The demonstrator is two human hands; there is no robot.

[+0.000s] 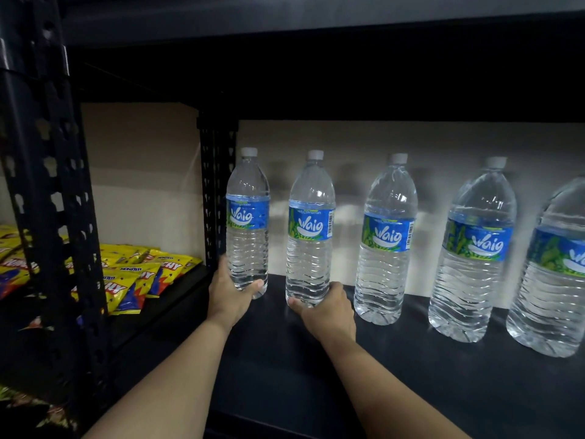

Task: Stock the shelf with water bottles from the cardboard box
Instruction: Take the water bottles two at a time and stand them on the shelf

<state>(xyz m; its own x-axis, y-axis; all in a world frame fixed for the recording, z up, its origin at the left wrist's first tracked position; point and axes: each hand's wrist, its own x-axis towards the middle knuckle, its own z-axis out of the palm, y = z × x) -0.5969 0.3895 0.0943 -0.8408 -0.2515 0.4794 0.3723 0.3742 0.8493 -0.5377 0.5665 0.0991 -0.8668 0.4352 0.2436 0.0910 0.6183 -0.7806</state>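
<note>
Five "Waig" water bottles stand on the black shelf. Nearest the upright post, the left hand grips the first bottle; the right hand grips the second bottle, beside it.

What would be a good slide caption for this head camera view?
Left hand and right hand each grip a water bottle's base on the dark shelf, extending a five-bottle row.

Five water bottles stand on the shelf; snack packets too piled to count.
</note>
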